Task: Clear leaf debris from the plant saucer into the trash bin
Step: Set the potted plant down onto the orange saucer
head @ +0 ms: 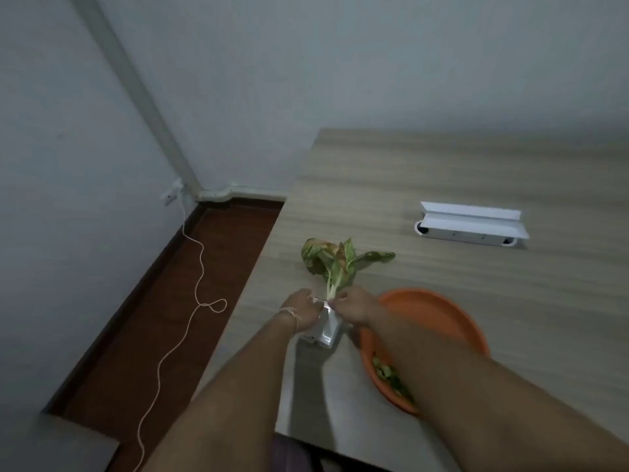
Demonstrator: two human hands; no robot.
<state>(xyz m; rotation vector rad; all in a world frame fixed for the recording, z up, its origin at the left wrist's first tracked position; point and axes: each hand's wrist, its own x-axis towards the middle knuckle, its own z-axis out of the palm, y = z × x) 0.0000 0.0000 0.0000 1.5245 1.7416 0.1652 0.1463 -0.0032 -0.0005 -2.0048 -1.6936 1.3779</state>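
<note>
A small plant (pixel 335 258) with green and reddish leaves stands in a white square pot (pixel 325 330) on the wooden table (pixel 442 172). My left hand (pixel 301 311) grips the pot's rim on its left side. My right hand (pixel 354 306) grips the rim on the right, by the stem. An orange saucer (pixel 435 311) lies on the table just right of the pot, partly under my right forearm. Green leaf debris (pixel 389 374) sits in the saucer's near part. No trash bin is in view.
A white oblong box-like object (pixel 471 223) rests on the table at the back right. Left of the table's edge is dark red floor (pixel 204 284) with a white cable (pixel 200 287) running to a wall socket (pixel 172 194). Grey walls stand behind.
</note>
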